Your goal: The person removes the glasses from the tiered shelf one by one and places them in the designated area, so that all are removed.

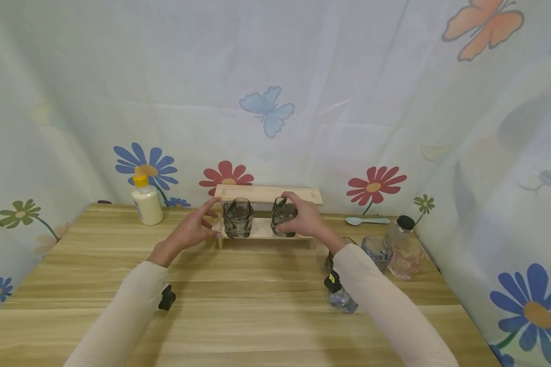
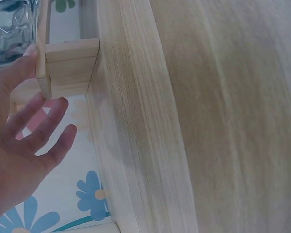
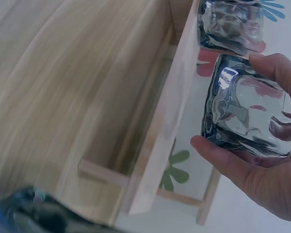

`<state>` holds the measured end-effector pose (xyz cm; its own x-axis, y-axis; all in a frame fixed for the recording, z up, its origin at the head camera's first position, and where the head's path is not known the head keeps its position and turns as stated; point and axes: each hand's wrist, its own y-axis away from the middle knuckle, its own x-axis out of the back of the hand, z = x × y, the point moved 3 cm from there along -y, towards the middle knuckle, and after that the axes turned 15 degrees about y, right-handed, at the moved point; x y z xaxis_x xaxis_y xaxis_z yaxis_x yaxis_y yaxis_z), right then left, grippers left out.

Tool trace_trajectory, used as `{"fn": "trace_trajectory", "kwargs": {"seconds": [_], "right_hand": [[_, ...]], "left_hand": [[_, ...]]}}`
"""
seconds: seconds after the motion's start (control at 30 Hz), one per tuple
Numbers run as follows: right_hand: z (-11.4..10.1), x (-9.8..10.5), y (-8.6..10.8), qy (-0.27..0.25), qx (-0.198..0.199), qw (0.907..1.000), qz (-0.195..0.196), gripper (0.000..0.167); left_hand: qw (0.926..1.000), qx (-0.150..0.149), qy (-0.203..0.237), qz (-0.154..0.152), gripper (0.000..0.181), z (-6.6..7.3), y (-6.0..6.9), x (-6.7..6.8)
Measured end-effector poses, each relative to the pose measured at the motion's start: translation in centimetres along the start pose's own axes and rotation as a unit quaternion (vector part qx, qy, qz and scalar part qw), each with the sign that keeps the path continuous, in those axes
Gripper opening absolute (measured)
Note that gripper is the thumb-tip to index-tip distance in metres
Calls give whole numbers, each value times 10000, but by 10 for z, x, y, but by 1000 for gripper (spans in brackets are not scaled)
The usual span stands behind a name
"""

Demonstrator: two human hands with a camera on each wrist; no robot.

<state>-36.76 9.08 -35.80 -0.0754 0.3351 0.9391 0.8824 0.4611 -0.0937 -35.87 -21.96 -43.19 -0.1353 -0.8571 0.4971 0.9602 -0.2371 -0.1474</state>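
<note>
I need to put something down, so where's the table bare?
Mainly the tabletop before the wooden rack, between the left sleeve and the glass tumblers at right. Another patch lies left of that sleeve, before the yellow-capped bottle. Crowded: the right side, where those tumblers and a black-lidded jar cluster.

Head view high, forward and down; wrist views close, tilted; wooden shelf (image 1: 261, 229) in all.

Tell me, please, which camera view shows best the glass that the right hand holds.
The right wrist view: the glass appears large, with the right hand at its edges. The head view shows it smaller, partly hidden; the left wrist view does not show it.
</note>
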Motion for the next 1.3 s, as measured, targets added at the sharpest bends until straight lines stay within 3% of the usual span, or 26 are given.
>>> {"fn": "trace_trajectory", "kwargs": {"seconds": [0.17,0.5,0.73,1.3], "right_hand": [[10,11,14,15,48,9998,174,87],[30,25,49,58,-229,9993,282,91],[37,32,72,155,-183,9976,643,90],[64,41,128,451,-734,9923,895,88]], "left_hand": [[10000,-26,1,12,98,1,1,-1],[10000,17,15,-9,97,0,1,-2],[10000,-68,27,-27,97,0,1,0],[10000,-37,53,-67,97,-2,-1,-1]]}}
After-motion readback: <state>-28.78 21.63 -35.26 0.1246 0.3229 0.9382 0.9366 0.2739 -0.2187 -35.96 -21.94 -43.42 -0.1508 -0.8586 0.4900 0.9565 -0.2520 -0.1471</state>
